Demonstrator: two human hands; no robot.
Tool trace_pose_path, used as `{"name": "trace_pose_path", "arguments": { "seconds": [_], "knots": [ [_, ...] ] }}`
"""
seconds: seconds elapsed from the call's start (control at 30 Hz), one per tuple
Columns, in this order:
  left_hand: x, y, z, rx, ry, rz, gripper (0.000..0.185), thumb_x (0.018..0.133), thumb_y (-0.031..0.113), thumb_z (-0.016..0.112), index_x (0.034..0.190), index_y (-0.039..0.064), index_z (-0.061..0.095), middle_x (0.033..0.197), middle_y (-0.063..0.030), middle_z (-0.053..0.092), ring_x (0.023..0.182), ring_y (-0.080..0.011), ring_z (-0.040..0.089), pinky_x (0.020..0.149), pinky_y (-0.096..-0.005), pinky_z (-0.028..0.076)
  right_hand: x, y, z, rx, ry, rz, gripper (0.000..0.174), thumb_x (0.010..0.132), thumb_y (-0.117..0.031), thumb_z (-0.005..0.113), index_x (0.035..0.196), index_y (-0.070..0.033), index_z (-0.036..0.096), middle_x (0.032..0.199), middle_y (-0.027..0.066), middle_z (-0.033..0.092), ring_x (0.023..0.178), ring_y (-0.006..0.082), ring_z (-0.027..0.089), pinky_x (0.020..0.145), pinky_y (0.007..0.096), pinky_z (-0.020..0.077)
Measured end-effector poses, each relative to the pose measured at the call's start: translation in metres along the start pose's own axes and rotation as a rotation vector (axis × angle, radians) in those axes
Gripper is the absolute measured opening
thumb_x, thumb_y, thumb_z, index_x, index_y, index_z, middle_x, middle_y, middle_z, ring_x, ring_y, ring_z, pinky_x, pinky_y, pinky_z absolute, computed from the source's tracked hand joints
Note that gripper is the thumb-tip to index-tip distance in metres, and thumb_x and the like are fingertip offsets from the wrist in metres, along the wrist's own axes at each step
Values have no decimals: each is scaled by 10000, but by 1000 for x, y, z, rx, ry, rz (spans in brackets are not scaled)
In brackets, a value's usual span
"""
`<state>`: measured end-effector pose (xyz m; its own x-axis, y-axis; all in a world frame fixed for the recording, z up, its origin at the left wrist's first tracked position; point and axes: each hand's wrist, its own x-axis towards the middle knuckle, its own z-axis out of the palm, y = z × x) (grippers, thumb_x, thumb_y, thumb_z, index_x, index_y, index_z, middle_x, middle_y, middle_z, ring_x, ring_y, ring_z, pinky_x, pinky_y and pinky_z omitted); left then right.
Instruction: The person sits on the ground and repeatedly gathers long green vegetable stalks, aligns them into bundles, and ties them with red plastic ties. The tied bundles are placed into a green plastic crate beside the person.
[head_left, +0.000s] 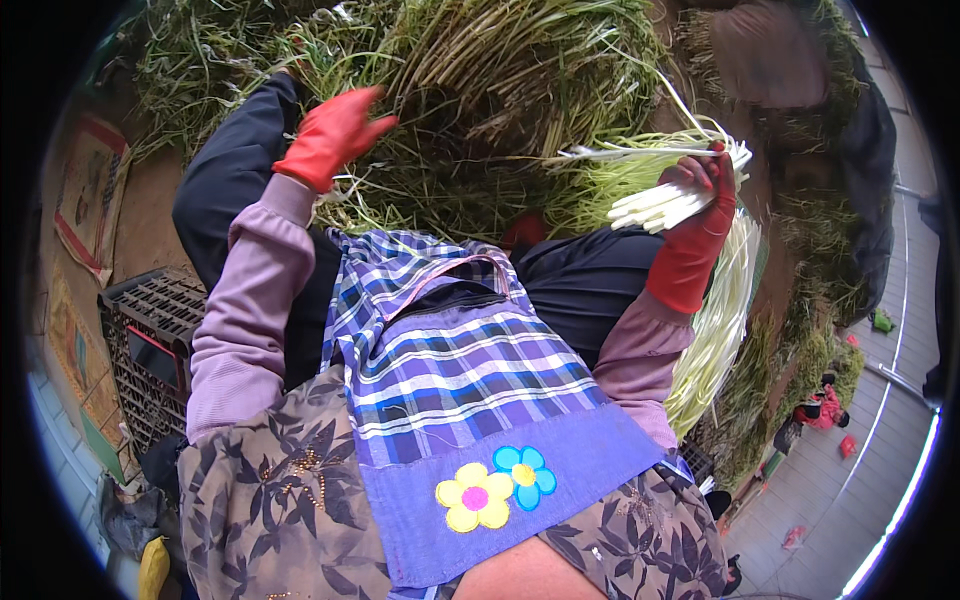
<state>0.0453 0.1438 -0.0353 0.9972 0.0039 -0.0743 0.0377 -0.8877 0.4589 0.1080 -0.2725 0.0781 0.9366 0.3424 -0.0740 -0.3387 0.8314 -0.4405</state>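
Observation:
My right hand (694, 217), in a red rubber glove, grips a bunch of pale blanched stalks (660, 206); their white cut-looking ends point left, over my knee. A few longer stalks (637, 152) stick out above the bunch between thumb and fingers. My left hand (334, 139), also red-gloved and slightly blurred, is raised over my other knee with fingers apart and nothing in it. In front of me lies a heap of green and straw-coloured stalks (517, 67). Beside my right forearm rests a long pile of whitish-yellow stalks (716, 345).
A dark plastic crate (154, 330) stands at my left, near a printed sack (91, 195). Loose green leaves (202, 82) cover the ground ahead. Farther right, more stalks (814, 225) lie along a grey paved floor (840, 510), where another person (825, 409) is seen.

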Motion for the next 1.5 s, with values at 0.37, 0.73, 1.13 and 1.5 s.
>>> {"name": "trace_pose_path", "arguments": {
  "seconds": [0.37, 0.73, 1.13, 1.5],
  "knots": [
    [10, 181, -19, -1256, -823, 88, 287, 965, 335, 623, 989, 71, 732, 677, -4, 652, 560, -68, 569, 530, -221, 479, -6, 16, 13, -124, -8, -78, 310, 988, -223, 568, 1249, -56, 562, 905, -18, 592, 635, 62, 469, 652, 268, 423],
    [3, 163, -12, -1079, -687, 63, 341, 947, 357, 633, 899, 30, 716, 689, -23, 674, 575, -86, 611, 552, -248, 503, -15, 66, 24, -404, 194, -70, 194, 957, -215, 611, 1063, -53, 625, 798, 14, 525, 640, 117, 473, 657, 315, 442],
    [-37, -25, -8, 430, -564, -75, 303, 766, 300, 757, 914, 37, 727, 769, -184, 687, 769, -360, 680, 721, -447, 545, -20, 37, 9, -408, 219, -96, 229, 961, -205, 614, 1117, -38, 636, 766, -9, 515, 609, 98, 462, 638, 305, 437],
    [-1, 187, 5, -385, 183, 675, 205, 933, 261, 631, 828, 86, 640, 590, -103, 596, 539, -320, 606, 456, -420, 456, -23, 40, 28, -344, 197, -347, 443, 962, -269, 615, 1306, -4, 526, 1030, 62, 656, 632, 75, 486, 637, 271, 452]
  ]
}}
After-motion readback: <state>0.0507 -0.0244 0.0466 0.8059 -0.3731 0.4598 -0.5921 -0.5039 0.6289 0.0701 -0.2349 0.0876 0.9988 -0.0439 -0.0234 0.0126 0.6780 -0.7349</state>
